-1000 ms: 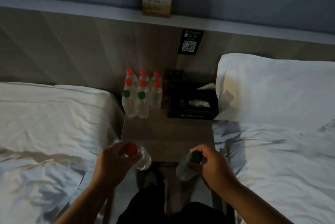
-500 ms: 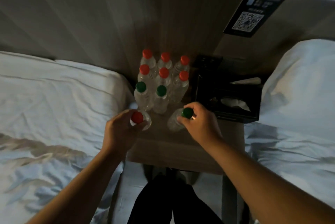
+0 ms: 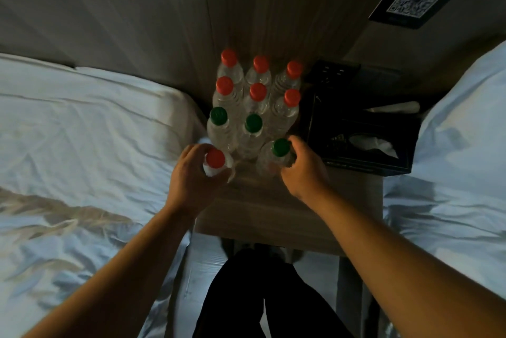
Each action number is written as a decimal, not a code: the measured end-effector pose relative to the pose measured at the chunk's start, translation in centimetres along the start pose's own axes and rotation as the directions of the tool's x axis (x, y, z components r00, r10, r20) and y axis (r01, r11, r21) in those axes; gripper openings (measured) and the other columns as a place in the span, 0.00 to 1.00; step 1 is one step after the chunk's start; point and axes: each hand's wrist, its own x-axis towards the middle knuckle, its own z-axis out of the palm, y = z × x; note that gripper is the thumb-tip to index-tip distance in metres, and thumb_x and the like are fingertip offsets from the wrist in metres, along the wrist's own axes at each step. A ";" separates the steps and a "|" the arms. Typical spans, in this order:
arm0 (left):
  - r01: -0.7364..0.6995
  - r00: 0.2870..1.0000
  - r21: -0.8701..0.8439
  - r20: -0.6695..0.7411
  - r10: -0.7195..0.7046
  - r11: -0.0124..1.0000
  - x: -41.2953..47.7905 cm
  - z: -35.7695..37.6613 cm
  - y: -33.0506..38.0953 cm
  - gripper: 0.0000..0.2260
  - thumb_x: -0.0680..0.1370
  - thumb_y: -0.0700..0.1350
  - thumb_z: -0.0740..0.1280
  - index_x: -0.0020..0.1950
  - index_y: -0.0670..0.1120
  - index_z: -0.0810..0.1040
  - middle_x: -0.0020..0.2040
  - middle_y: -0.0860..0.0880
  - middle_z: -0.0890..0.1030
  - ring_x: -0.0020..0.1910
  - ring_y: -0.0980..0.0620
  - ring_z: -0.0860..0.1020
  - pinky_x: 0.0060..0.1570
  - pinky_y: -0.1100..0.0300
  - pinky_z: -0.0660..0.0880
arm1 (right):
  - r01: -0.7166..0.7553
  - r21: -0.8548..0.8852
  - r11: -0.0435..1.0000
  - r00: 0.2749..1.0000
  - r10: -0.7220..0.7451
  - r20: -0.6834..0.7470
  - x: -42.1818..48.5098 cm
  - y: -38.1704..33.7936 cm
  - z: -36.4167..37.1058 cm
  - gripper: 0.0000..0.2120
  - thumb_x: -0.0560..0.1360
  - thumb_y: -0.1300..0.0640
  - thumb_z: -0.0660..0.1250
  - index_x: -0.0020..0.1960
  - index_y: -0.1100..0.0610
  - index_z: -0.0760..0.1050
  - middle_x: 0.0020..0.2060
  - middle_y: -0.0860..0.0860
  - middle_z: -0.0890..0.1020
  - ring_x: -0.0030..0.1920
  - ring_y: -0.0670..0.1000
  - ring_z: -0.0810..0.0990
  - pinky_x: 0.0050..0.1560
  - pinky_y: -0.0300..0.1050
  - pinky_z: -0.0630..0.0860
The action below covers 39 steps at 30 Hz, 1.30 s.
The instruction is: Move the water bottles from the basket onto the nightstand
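Gripping a red-capped water bottle (image 3: pixel 215 162), left hand (image 3: pixel 191 181) wraps its neck; right hand (image 3: pixel 302 170) clasps a green-capped water bottle (image 3: pixel 276 155); bottle cluster (image 3: pixel 254 99) just beyond both on nightstand (image 3: pixel 273 209).

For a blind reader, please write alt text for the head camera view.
Two bare hands each set a water bottle on a nightstand between two beds: left hand holds a red-capped bottle, right hand a green-capped bottle. Eight capped bottles stand behind, beside a black tissue box.
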 end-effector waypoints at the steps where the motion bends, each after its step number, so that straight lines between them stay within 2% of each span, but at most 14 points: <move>1: 0.015 1.000 0.010 0.016 -0.015 1.000 0.2 0.3 -0.2 0.21 0.64 0.50 0.78 0.52 0.54 0.75 0.51 0.51 0.78 0.49 0.51 0.78 0.47 0.50 0.79 | -0.048 0.012 0.999 0.999 0.048 0.025 0.3 0.0 0.4 0.17 0.72 0.60 0.70 0.59 0.52 0.72 0.48 0.44 0.77 0.46 0.43 0.76 0.39 0.32 0.70; 3: 0.062 0.997 0.005 0.056 -0.062 0.998 0.6 1.0 -0.5 0.26 0.61 0.49 0.80 0.56 0.55 0.73 0.53 0.52 0.78 0.51 0.52 0.78 0.50 0.51 0.78 | -0.157 0.217 0.963 0.987 0.146 0.066 0.7 0.2 1.0 0.12 0.75 0.61 0.66 0.58 0.55 0.73 0.47 0.48 0.78 0.41 0.43 0.79 0.35 0.30 0.72; 5: 0.103 0.991 -0.047 0.088 -0.098 0.994 0.7 1.5 -0.6 0.25 0.62 0.46 0.80 0.52 0.60 0.72 0.47 0.58 0.78 0.46 0.62 0.78 0.48 0.58 0.76 | -0.291 0.414 0.862 0.956 0.273 0.102 0.9 0.1 1.6 0.05 0.78 0.61 0.63 0.51 0.56 0.76 0.47 0.54 0.80 0.39 0.46 0.83 0.40 0.40 0.79; 8: 0.134 0.989 -0.096 0.079 -0.127 0.986 0.6 2.1 -0.5 0.27 0.65 0.41 0.78 0.44 0.72 0.71 0.40 0.64 0.75 0.40 0.74 0.75 0.43 0.66 0.72 | -0.313 0.626 0.714 0.942 0.317 0.109 1.3 0.4 2.7 0.04 0.77 0.59 0.62 0.46 0.53 0.74 0.50 0.58 0.79 0.49 0.54 0.80 0.48 0.52 0.78; 11: 0.163 0.986 -0.160 0.045 -0.158 0.973 0.7 2.4 -0.5 0.25 0.65 0.43 0.78 0.47 0.70 0.71 0.41 0.66 0.75 0.39 0.70 0.76 0.48 0.62 0.72 | -0.303 0.652 0.695 0.929 0.369 0.039 1.1 0.0 2.5 0.10 0.79 0.55 0.58 0.42 0.56 0.73 0.50 0.64 0.79 0.52 0.61 0.79 0.55 0.58 0.76; 12: 0.184 0.983 -0.177 0.040 -0.180 0.967 0.9 2.4 -0.5 0.25 0.65 0.43 0.79 0.50 0.66 0.72 0.42 0.66 0.75 0.42 0.67 0.76 0.50 0.60 0.73 | -0.321 0.750 0.578 0.909 0.411 0.072 1.3 -0.3 2.4 0.11 0.80 0.55 0.58 0.41 0.56 0.73 0.54 0.68 0.77 0.57 0.65 0.77 0.62 0.63 0.72; 14: 0.194 0.981 -0.173 0.042 -0.190 0.966 1.5 2.4 -0.7 0.30 0.64 0.47 0.79 0.61 0.62 0.71 0.48 0.63 0.79 0.50 0.58 0.78 0.55 0.55 0.76 | -0.320 0.788 0.526 0.913 0.393 0.108 1.8 -0.4 2.3 0.09 0.79 0.55 0.59 0.43 0.56 0.74 0.60 0.68 0.74 0.63 0.66 0.73 0.67 0.65 0.66; 16: 0.156 0.987 -0.149 0.064 -0.148 0.976 2.0 2.3 -0.7 0.32 0.64 0.50 0.78 0.64 0.61 0.69 0.52 0.60 0.81 0.52 0.56 0.79 0.55 0.52 0.78 | -0.278 0.733 0.621 0.937 0.343 0.065 2.6 -0.2 2.4 0.05 0.78 0.56 0.62 0.51 0.55 0.74 0.60 0.65 0.75 0.61 0.60 0.76 0.67 0.57 0.70; 21: 0.106 0.992 -0.157 0.088 -0.093 0.982 2.5 2.0 -0.9 0.28 0.65 0.47 0.78 0.59 0.65 0.70 0.49 0.60 0.82 0.48 0.64 0.79 0.52 0.51 0.79 | -0.141 0.306 0.942 0.982 0.173 -0.078 4.6 0.9 2.8 0.25 0.69 0.61 0.74 0.61 0.50 0.68 0.57 0.50 0.78 0.58 0.51 0.77 0.60 0.51 0.75; 24: 0.109 0.992 -0.161 0.087 -0.096 0.981 2.7 2.3 -1.0 0.29 0.65 0.49 0.77 0.62 0.61 0.70 0.51 0.58 0.82 0.49 0.61 0.81 0.51 0.50 0.80 | -0.103 0.284 0.953 0.987 0.132 -0.088 4.8 1.2 2.7 0.21 0.69 0.58 0.74 0.58 0.48 0.69 0.51 0.45 0.79 0.51 0.44 0.78 0.51 0.36 0.73; 27: 0.098 0.992 -0.161 0.094 -0.084 0.982 2.9 2.5 -1.4 0.31 0.65 0.48 0.77 0.64 0.61 0.68 0.52 0.58 0.82 0.49 0.62 0.80 0.51 0.51 0.80 | -0.081 0.223 0.971 0.988 0.108 -0.112 5.0 1.3 2.8 0.18 0.70 0.56 0.74 0.57 0.52 0.71 0.50 0.46 0.80 0.51 0.46 0.79 0.49 0.34 0.74; 32: 0.117 0.988 -0.218 0.120 -0.093 0.969 3.0 2.4 -1.8 0.35 0.64 0.46 0.79 0.67 0.58 0.67 0.55 0.56 0.81 0.52 0.62 0.80 0.53 0.56 0.78 | -0.098 0.139 0.985 0.992 0.108 -0.070 4.8 0.7 1.8 0.28 0.68 0.58 0.75 0.64 0.56 0.67 0.50 0.44 0.76 0.51 0.44 0.75 0.45 0.24 0.68; 35: 0.097 0.985 -0.228 0.161 -0.061 0.969 2.8 1.6 -1.2 0.31 0.63 0.43 0.79 0.61 0.57 0.70 0.50 0.55 0.82 0.48 0.64 0.80 0.50 0.59 0.78 | -0.129 0.120 0.984 0.991 0.133 -0.025 3.9 0.2 1.0 0.23 0.69 0.54 0.74 0.60 0.51 0.67 0.49 0.43 0.75 0.51 0.45 0.74 0.49 0.37 0.69; 39: 0.136 0.953 -0.115 0.288 -0.098 0.984 2.2 -0.4 -0.9 0.28 0.63 0.42 0.79 0.60 0.49 0.72 0.48 0.54 0.81 0.45 0.64 0.79 0.46 0.61 0.79 | -0.288 0.087 0.954 0.958 0.287 0.027 0.9 0.5 -0.9 0.29 0.72 0.48 0.69 0.70 0.53 0.63 0.59 0.49 0.74 0.56 0.49 0.74 0.53 0.45 0.72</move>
